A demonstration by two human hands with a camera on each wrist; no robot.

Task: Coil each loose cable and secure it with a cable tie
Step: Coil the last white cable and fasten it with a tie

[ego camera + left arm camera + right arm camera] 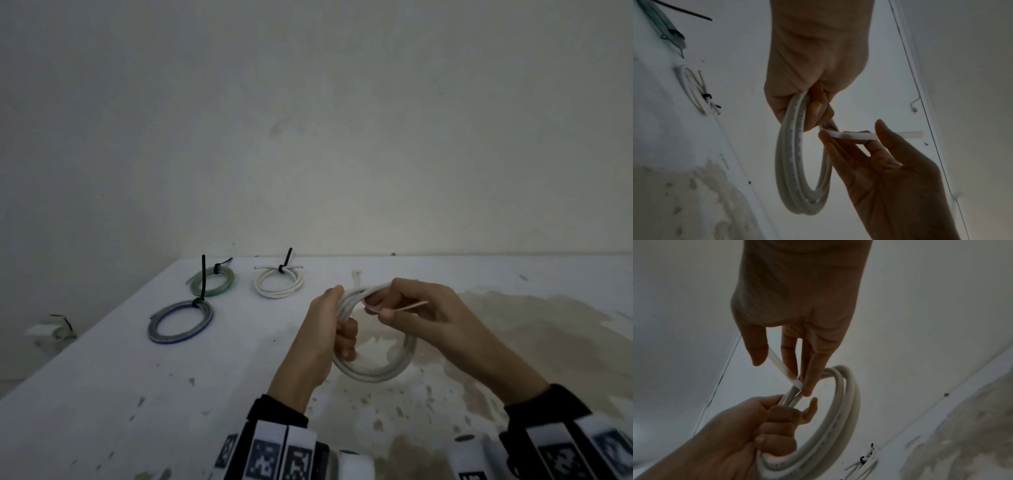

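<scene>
My left hand (334,325) grips a coiled white cable (376,371) and holds it upright above the table. In the left wrist view the cable coil (789,170) hangs below the left hand (807,91). My right hand (411,308) pinches a white cable tie (407,307) at the top of the coil. The tie (857,135) lies between the right thumb and fingers, its tip against the coil beside the left fingers. In the right wrist view the tie (784,369) slants down to the cable strands (840,395) above the left hand (764,426).
Three tied coils lie on the white table (102,394): a green one (213,281) and a blue-grey one (181,321) at the left, a white one (279,281) behind, each with a black tie. Another white tie (356,275) lies past my hands. The wall stands close behind.
</scene>
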